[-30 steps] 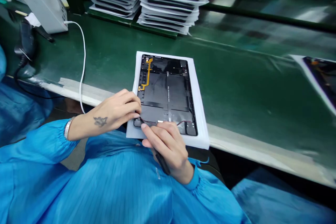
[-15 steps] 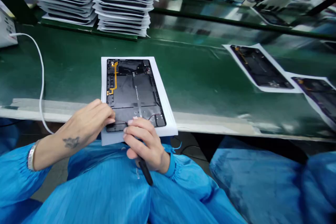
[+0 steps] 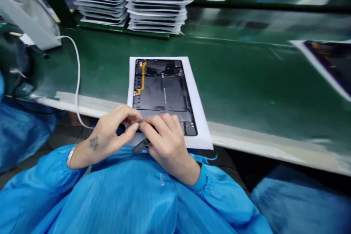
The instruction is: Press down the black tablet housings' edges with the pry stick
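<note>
An opened tablet (image 3: 164,91), black inside with an orange flex cable (image 3: 143,76), lies on a white sheet (image 3: 200,124) at the bench's front edge. My left hand (image 3: 116,128) is at the tablet's near left corner, its thumb and fingers pinched; what is between them is too small to make out. Right beside it, my right hand (image 3: 166,140) is curled over the near edge of the tablet with its fingertips close to the left ones. From under the right hand a black tool handle (image 3: 141,145) sticks out to the left; its working end is hidden.
Two tall stacks of sheets with dark panels (image 3: 161,3) stand at the back of the green bench (image 3: 246,91). To the left are a pale grey device (image 3: 35,18) and a white cable (image 3: 78,69) hanging over the edge. Another tablet (image 3: 333,56) lies at the far right.
The view has swung left. My hands have come together at the near left corner, the right hand has turned palm down, and the tool handle now points left instead of down toward my body.
</note>
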{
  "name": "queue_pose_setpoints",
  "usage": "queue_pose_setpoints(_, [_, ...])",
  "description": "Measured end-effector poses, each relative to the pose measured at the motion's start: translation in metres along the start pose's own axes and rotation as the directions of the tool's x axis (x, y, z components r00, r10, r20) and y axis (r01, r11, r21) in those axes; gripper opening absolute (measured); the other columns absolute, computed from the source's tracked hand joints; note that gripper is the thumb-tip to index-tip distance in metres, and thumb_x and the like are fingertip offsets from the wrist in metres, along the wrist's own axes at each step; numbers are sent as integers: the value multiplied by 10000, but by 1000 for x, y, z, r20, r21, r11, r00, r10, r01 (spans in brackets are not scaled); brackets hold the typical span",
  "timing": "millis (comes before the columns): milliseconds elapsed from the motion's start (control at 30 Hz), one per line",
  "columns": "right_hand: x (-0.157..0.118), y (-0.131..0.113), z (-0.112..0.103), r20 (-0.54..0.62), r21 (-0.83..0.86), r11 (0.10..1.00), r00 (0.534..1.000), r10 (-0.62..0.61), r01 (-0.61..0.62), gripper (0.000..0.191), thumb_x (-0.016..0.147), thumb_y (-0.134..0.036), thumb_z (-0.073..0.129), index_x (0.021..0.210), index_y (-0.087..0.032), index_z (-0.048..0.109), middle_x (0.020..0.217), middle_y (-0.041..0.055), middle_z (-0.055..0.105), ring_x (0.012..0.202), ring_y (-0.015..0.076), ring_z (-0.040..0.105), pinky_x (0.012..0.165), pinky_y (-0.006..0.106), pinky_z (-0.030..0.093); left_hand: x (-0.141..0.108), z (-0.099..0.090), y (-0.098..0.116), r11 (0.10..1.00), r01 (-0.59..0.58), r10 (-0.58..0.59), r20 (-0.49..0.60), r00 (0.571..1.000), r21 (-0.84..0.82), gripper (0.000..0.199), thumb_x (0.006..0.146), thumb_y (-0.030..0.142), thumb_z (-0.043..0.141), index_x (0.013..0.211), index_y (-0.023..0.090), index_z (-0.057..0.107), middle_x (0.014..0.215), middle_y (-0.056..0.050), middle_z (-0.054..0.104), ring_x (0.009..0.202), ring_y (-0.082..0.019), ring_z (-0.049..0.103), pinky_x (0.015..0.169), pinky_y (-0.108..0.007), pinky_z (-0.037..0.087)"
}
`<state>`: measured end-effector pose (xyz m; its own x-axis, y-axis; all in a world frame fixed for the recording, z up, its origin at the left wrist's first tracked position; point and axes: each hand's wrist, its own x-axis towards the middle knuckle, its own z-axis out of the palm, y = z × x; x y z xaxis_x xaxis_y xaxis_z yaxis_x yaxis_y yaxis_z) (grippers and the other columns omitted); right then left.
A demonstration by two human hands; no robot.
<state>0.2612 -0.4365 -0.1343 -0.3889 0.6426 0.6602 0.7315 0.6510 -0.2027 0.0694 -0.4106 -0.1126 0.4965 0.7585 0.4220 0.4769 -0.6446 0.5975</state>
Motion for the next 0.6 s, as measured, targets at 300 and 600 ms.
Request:
queue_pose_setpoints(300, [7,1,13,8,67,997,999,46,-47,243,886,-21,449,855,-156,650,782,51,651,759,200,443,681,368,285,-11,2,-9,992,93,-109,-188,976,-89,41,969,209,642,980,197,679,863,-18,672,805,-130,631,686,-241,523])
queue_pose_setpoints(600, [5,2,15,-41,36,999,999,30,-29,262,959,-75,436,878,-146,675,779,49,669,750,195,454,676,370,286,-5,4,-2,995,96,-100,-157,983,-29,68,972,225,638,942,188,687,846,-27,685,768,-133,647,675,-248,540])
